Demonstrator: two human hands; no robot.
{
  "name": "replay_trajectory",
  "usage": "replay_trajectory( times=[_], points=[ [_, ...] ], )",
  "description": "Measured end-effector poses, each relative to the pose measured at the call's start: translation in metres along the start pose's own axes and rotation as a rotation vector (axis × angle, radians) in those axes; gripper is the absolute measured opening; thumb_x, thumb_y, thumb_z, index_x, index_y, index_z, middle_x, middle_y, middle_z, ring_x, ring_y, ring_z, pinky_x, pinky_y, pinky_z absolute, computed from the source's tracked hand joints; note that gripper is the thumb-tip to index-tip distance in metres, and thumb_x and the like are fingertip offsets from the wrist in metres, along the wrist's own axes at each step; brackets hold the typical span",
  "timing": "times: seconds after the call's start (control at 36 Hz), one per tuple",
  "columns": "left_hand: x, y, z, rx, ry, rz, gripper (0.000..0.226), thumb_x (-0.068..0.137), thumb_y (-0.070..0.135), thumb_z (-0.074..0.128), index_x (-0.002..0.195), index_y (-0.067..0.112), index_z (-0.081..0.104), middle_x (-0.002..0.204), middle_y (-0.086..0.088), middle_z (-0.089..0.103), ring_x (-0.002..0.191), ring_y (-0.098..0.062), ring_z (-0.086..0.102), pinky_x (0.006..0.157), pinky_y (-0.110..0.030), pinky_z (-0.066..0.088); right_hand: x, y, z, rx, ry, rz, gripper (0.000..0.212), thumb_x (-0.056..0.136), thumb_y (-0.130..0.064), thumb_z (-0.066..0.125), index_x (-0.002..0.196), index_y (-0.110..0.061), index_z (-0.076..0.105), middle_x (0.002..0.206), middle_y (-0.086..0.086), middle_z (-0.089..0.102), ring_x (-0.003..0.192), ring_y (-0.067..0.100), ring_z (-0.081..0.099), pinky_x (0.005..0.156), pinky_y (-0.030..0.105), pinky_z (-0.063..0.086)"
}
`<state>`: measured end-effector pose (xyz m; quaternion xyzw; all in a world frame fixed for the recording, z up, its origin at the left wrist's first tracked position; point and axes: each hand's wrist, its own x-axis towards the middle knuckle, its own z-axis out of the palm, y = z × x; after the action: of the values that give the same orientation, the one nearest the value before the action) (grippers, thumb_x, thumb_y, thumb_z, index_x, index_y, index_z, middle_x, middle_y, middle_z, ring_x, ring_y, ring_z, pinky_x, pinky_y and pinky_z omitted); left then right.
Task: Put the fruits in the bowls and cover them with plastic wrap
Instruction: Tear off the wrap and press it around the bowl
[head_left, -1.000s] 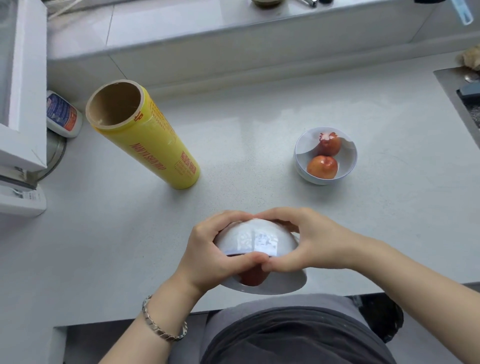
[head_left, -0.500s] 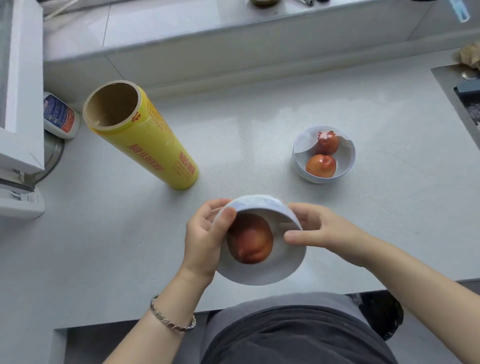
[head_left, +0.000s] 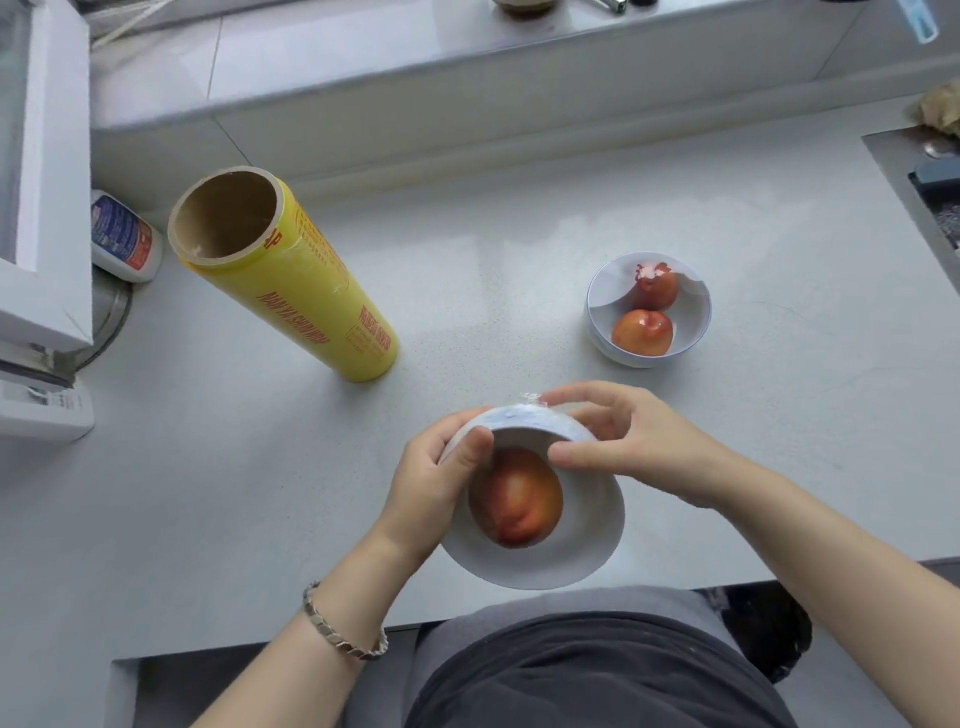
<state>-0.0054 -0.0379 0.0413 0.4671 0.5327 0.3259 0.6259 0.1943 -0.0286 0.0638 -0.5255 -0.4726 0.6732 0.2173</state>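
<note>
Head camera shows your left hand (head_left: 436, 478) and right hand (head_left: 618, 441) gripping the tilted near bowl (head_left: 571, 551), fingers pressing wrap (head_left: 524, 413) around it; next, I think, set it down upright.

Red print seen on yellow plastic wrap roll (head_left: 296, 283), far left on counter; letters upside down, too blurred to be read, apart from what looks like "dp" by cardboard core rim. Blue-red label noted on small white bottle (head_left: 124, 241) at far left edge; text illegible. No other markings legible anywhere in view.
</note>
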Motion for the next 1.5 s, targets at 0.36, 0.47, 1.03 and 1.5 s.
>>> replay_trajectory(
  times=[0.36, 0.47, 1.03, 1.5],
  points=[
    [-0.01, 0.0, 0.004, 0.021, 0.139, 0.007, 0.082, 0.04, 0.076, 0.073, 0.097, 0.018, 0.069, 0.091, 0.002, 0.073, 0.087, -0.011, 0.066, 0.077, -0.022, 0.051, 0.02, -0.038, 0.003, -0.222, 0.0, 0.027, 0.016, 0.075, -0.033, 0.072, 0.073, -0.017, 0.068, 0.077, -0.003, 0.068, 0.075, 0.006, 0.06, 0.077, 0.024, 0.045],
    [-0.014, 0.003, 0.005, 0.101, 0.112, 0.026, 0.052, 0.05, 0.054, 0.069, 0.093, 0.026, 0.068, 0.09, 0.009, 0.072, 0.086, -0.001, 0.065, 0.075, -0.013, 0.047, 0.019, -0.037, 0.001, -0.291, -0.017, 0.006, 0.018, 0.081, -0.032, 0.066, 0.067, -0.021, 0.065, 0.068, -0.007, 0.062, 0.066, 0.003, 0.052, 0.066, 0.019, 0.039],
    [-0.019, 0.008, 0.0, 0.23, 0.064, 0.237, 0.065, 0.048, 0.077, 0.068, 0.097, 0.035, 0.063, 0.097, 0.027, 0.067, 0.09, 0.008, 0.061, 0.08, -0.009, 0.044, 0.029, -0.019, 0.021, -0.292, 0.155, -0.05, 0.024, 0.087, -0.027, 0.061, 0.072, -0.008, 0.064, 0.062, -0.001, 0.056, 0.055, 0.006, 0.045, 0.057, 0.019, 0.037],
    [-0.019, 0.009, 0.0, 0.138, 0.138, 0.236, 0.069, 0.046, 0.077, 0.069, 0.095, 0.028, 0.064, 0.093, 0.018, 0.069, 0.088, -0.001, 0.063, 0.076, -0.013, 0.047, -0.004, -0.002, -0.01, -0.028, 0.406, -0.219, 0.011, 0.085, -0.012, 0.061, 0.078, -0.017, 0.067, 0.066, -0.004, 0.068, 0.062, -0.002, 0.062, 0.062, 0.011, 0.047]
  ],
)
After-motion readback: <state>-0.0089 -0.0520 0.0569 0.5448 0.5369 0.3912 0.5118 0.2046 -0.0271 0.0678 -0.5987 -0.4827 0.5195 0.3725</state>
